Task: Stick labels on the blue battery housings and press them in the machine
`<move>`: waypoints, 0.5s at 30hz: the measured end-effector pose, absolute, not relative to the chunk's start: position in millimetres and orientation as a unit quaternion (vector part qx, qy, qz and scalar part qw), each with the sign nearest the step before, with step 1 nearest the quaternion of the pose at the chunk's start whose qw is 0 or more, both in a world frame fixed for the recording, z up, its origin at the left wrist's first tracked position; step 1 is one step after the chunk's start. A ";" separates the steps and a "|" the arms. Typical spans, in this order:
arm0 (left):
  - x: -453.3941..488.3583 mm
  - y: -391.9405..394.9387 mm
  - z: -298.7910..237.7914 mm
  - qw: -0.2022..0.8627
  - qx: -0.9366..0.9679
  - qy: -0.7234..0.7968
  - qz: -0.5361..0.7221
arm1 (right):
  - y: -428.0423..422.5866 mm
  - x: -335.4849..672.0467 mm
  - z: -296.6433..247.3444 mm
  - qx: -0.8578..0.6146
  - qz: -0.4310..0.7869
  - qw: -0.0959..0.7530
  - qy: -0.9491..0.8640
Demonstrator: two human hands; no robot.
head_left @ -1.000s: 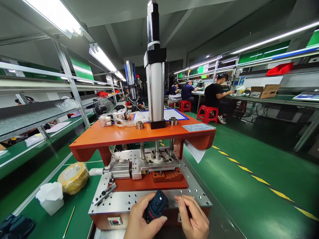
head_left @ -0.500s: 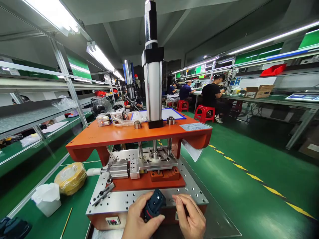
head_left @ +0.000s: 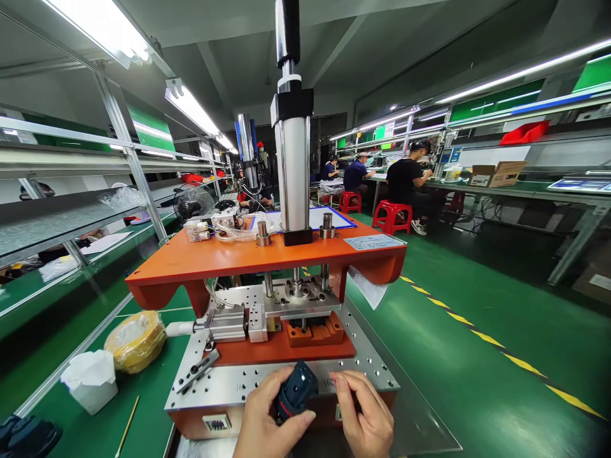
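Observation:
My left hand is closed around a small black and blue plastic part with a red band, held at the front edge of the press's steel base plate. My right hand rests beside it, fingers bent, with the fingertips touching the front of the base plate; nothing shows in it. Behind both hands stands an orange pneumatic press. Its grey moving plate sits a little above the orange fixture block.
On the green bench to the left lie a yellow wire coil in plastic, a white paper cup, a thin stick and dark parts. Shelving runs along the left. Across the aisle, people sit on red stools at benches.
The press's moving plate has risen slightly off the fixture and its guide rods now stick up above the orange top. My hands have hardly moved.

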State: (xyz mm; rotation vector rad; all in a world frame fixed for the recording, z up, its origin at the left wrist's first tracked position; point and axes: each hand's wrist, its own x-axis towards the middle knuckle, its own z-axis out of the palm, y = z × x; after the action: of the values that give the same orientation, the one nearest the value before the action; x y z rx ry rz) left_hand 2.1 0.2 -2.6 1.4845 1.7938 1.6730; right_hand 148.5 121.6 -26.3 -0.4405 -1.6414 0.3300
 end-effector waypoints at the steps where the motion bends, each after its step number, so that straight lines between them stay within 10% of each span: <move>1: 2.1 -0.5 -0.9 0.137 0.511 0.624 0.574 | 120.7 148.3 -25.5 -0.195 0.147 0.647 -0.722; 10: -3.0 -5.7 13.0 0.158 0.519 0.648 0.534 | 152.7 150.8 40.9 -0.222 0.124 0.553 -0.793; 15: -4.8 -13.0 20.9 0.180 0.511 0.656 0.525 | 216.2 130.2 86.0 -0.197 0.118 0.259 -0.938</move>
State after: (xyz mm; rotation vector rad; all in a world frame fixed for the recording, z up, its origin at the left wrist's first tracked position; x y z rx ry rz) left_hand -4.8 -13.0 20.9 1.4435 1.8548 1.4849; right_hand 130.2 216.2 86.0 -0.5334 -2.5428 0.3210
